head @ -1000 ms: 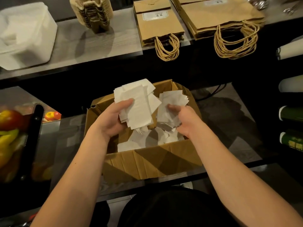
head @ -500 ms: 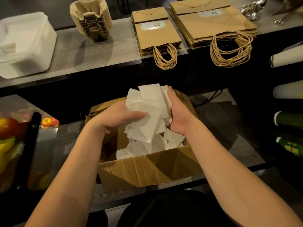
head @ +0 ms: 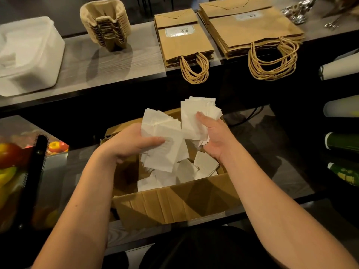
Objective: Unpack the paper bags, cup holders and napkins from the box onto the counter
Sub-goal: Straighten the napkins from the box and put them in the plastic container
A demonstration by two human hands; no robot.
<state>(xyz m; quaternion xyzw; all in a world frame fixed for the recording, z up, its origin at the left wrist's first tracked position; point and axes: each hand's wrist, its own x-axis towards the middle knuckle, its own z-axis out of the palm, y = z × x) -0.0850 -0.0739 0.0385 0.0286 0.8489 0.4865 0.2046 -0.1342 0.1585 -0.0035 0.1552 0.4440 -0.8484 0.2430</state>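
An open cardboard box [head: 174, 202] sits on a low dark shelf in front of me, with loose white napkins [head: 186, 171] inside. My left hand [head: 132, 144] grips a bundle of white napkins [head: 165, 146] above the box. My right hand [head: 215, 136] holds a second bundle of napkins [head: 196, 115] beside it, thumb on top. On the counter [head: 81, 66] behind lie a stack of pulp cup holders [head: 106, 24], a small stack of brown paper bags [head: 182, 41] and a larger stack of paper bags [head: 250, 28].
A white plastic container [head: 29, 53] stands at the counter's left end. Fruit in a mesh basket [head: 13, 162] is at the left. Rolled cups and green bottles [head: 342, 140] line the right edge. Metal utensils [head: 299, 10] lie at the back right.
The two napkin bundles were pressed together half a second ago and are now side by side, the right one lifted slightly higher. Both hands still hover over the box.
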